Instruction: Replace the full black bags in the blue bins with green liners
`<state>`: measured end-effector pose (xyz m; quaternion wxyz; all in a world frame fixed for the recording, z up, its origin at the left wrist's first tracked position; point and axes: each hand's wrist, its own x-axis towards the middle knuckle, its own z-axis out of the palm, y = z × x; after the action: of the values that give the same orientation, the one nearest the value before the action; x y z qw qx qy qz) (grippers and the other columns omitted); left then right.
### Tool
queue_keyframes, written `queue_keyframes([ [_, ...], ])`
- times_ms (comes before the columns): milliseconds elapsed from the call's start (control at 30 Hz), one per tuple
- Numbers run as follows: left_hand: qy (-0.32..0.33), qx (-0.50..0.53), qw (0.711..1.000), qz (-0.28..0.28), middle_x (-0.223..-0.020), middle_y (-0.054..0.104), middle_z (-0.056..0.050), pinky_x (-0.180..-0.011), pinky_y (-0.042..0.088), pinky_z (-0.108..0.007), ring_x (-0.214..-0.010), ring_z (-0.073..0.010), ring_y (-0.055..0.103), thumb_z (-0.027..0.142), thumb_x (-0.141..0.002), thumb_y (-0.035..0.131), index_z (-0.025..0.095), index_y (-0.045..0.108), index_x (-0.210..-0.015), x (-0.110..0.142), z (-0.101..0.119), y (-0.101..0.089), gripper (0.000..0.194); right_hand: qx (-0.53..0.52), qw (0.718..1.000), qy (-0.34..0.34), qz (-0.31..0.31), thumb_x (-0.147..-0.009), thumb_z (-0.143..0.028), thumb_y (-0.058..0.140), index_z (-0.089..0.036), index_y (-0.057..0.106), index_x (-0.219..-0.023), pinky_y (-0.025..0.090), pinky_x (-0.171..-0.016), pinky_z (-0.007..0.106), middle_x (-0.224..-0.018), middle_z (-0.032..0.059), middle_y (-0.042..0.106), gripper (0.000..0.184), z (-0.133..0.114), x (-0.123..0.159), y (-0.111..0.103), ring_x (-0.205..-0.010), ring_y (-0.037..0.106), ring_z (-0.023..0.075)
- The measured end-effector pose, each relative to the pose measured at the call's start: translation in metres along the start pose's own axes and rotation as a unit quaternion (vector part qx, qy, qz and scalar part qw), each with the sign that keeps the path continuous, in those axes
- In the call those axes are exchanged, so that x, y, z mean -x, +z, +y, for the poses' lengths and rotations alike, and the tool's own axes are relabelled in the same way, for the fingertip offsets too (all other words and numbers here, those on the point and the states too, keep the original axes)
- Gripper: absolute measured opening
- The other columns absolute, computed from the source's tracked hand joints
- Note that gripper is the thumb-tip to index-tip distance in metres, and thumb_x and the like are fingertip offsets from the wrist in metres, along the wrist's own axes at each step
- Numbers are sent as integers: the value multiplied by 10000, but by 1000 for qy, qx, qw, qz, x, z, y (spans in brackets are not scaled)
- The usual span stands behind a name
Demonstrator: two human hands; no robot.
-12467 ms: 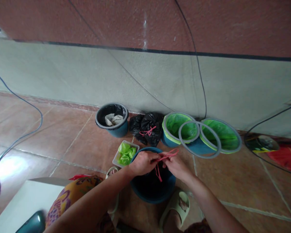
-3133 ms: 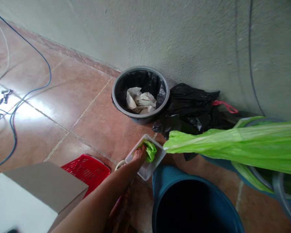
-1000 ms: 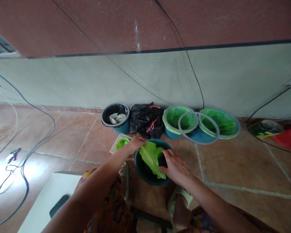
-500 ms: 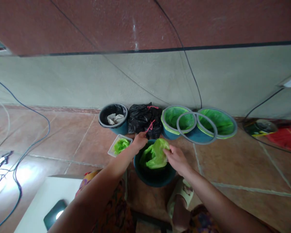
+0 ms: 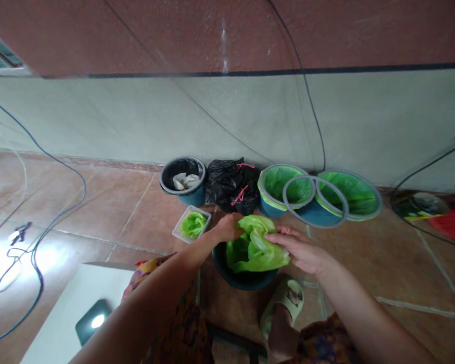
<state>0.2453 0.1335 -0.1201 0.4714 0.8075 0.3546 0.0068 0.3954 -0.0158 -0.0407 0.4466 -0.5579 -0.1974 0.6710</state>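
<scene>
A blue bin [image 5: 242,279] stands on the tiled floor between my feet. A bright green plastic bag [image 5: 256,247] is spread over its mouth. My left hand [image 5: 227,228] grips the bag's far left edge at the rim. My right hand [image 5: 301,248] lies on the bag's right side, fingers together against the plastic. A clear tray of folded green bags [image 5: 192,224] sits just left of the bin.
Along the wall stand a black-lined bin with crumpled paper [image 5: 183,180], tied black bags [image 5: 232,185], two green-lined bins [image 5: 284,188] [image 5: 351,193] and a loose grey ring [image 5: 314,201]. Blue cable [image 5: 34,253] loops at left. A white box [image 5: 74,318] lies near my left knee.
The green bag has been opened wider and pulled out over the bin's rim. My right hand has moved right along the bag's edge; my left hand stays at the far rim.
</scene>
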Motion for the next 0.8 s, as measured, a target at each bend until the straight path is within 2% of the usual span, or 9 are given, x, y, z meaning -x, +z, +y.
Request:
queue_keyframes([
  [67,24,-72,997,-29,-891,705,-63,-735,492,-274,-808,-206,637,165,-696,603,155,686,-956,2,-4,-3,273,73,996,-26,36,-697,-378,692,-180,696,-929,511,-638,262,-789,32,727,305,0,-2,-14,-680,657,158],
  [133,9,-152,988,-23,-889,700,-79,-738,485,-286,-819,-221,642,153,-706,583,144,679,-963,3,-9,-5,274,211,969,-65,108,-746,-374,606,-182,708,-923,479,-601,253,-753,29,717,280,0,-6,-30,-653,635,158],
  [167,-12,-184,983,-7,-901,697,-90,-760,481,-294,-848,-232,642,144,-711,577,140,674,-967,4,-12,-7,274,295,939,-79,158,-763,-357,567,-186,717,-920,459,-583,252,-734,29,712,276,0,-7,-39,-636,623,158],
  [233,-54,-228,972,30,-930,685,-114,-817,469,-315,-920,-253,634,138,-736,565,131,659,-983,5,-19,-10,264,442,854,-91,260,-777,-309,511,-198,734,-930,432,-574,259,-724,38,712,292,-2,-9,-57,-625,609,164],
  [300,-80,-242,966,52,-950,673,-139,-857,457,-336,-967,-269,626,147,-770,550,116,642,-1009,7,-27,-15,258,529,777,-82,331,-791,-288,474,-205,739,-969,429,-597,275,-761,58,723,329,-6,-7,-73,-654,619,182],
  [467,-127,-237,961,69,-952,666,-166,-850,462,-364,-966,-307,628,287,-781,611,97,643,-983,8,-41,-27,279,619,680,-19,392,-834,-321,430,-189,731,-982,431,-639,314,-883,123,725,360,-8,3,-104,-755,648,238],
  [567,-159,-207,964,41,-903,683,-118,-794,479,-327,-907,-278,637,308,-695,694,122,672,-896,10,-38,-33,275,657,671,15,344,-853,-324,427,-165,718,-909,416,-631,313,-840,134,711,337,5,-3,-108,-755,647,242],
  [667,-142,-134,981,-15,-856,696,-59,-739,488,-273,-830,-219,642,331,-639,739,138,690,-886,12,-28,-40,318,675,694,26,251,-853,-311,470,-156,689,-821,400,-624,280,-840,120,697,270,18,-15,-102,-780,645,216],
  [800,-92,-85,990,-59,-908,707,-31,-718,489,-242,-830,-184,644,304,-692,683,141,690,-958,13,-21,-50,313,667,725,54,164,-830,-270,512,-161,668,-797,377,-571,252,-799,91,685,192,21,-18,-88,-708,640,183],
])
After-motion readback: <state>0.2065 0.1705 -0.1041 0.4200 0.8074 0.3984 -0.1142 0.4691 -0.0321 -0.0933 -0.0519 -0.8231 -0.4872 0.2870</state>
